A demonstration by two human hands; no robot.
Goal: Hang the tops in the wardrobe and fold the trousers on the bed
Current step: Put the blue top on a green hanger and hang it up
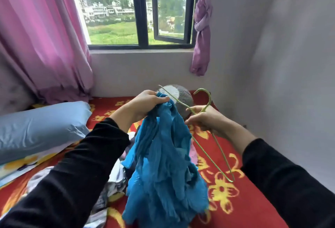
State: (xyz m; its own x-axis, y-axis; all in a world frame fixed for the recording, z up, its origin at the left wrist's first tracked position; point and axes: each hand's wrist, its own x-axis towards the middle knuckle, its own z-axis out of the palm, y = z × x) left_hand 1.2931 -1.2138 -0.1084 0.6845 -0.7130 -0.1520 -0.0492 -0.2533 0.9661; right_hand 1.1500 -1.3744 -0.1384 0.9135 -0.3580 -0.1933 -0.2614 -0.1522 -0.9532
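A crinkled blue top [163, 164] hangs bunched above the bed, and my left hand [145, 102] grips its upper edge. My right hand [204, 119] holds a thin green wire hanger [208, 148] just below its hook. One arm of the hanger points up-left, passing my left hand's fingertips at the top of the blue cloth. The other arm slants down to the right over the bedspread. Under the blue top lies a heap of other clothes [112, 182], mostly white, grey and dark, partly hidden.
The bed has a red bedspread [244, 206] with yellow flowers. A blue pillow [39, 128] lies at left, a grey and white cushion [181, 95] sits at the back. Pink curtains [41, 37] flank the window [143, 10]. A pale wall [281, 64] borders the bed on the right.
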